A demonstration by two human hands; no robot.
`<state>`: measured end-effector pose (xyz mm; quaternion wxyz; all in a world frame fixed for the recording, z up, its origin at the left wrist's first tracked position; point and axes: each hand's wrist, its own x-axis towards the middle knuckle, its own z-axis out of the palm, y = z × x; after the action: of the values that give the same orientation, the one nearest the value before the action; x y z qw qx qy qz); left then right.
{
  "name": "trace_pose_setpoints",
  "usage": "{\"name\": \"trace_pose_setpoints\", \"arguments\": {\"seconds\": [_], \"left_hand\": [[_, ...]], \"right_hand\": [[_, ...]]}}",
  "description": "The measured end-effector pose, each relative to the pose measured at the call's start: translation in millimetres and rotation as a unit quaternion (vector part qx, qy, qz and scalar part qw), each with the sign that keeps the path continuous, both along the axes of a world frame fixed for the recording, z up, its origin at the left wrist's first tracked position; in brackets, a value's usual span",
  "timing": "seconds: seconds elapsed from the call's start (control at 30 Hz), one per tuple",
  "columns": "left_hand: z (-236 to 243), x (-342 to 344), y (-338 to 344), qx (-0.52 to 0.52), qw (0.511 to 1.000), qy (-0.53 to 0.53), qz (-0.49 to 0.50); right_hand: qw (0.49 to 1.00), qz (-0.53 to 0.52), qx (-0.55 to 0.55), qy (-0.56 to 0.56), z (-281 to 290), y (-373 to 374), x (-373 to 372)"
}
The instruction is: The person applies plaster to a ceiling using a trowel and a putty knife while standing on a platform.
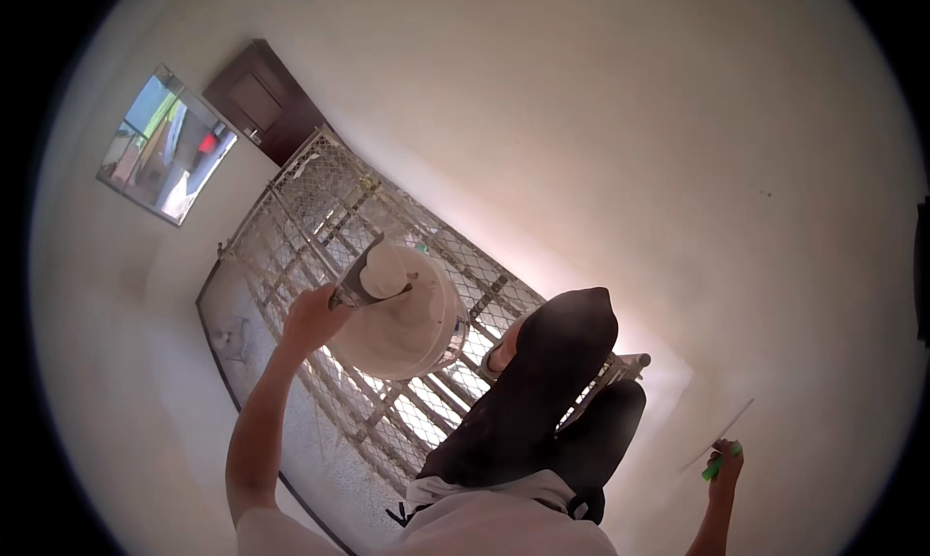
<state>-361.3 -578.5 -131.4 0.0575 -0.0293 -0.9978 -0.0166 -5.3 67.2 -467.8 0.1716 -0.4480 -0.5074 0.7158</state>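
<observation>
My left hand is closed round the handle of a broad putty knife. A lump of white putty lies on its dark blade. The knife is above a white bucket with pale paste inside. Off to the right, my right hand grips the green handle of a wide scraper. Its thin blade shows nearly edge-on, close to the pale wall; I cannot tell whether it touches.
Beneath the bucket and my legs runs a scaffold platform of metal mesh and bars, with gaps showing the floor below. A brown door and a window are at the far left. A scaffold tube end sticks out beside my knee.
</observation>
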Motion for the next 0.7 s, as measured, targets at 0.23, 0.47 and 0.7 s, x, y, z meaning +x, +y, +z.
{"name": "trace_pose_setpoints", "arguments": {"seconds": [0.23,0.47,0.7], "left_hand": [[-165,-12,188,-0.073,0.962,-0.262,0.024],[-282,117,150,0.148,0.879,-0.422,0.165],[-343,187,114,0.548,0.680,-0.376,0.310]], "right_hand": [[0.987,0.056,0.134,-0.065,96,210,34],[0.979,0.066,0.150,-0.120,100,174,173],[0.994,0.020,0.032,-0.099,72,156,213]]}}
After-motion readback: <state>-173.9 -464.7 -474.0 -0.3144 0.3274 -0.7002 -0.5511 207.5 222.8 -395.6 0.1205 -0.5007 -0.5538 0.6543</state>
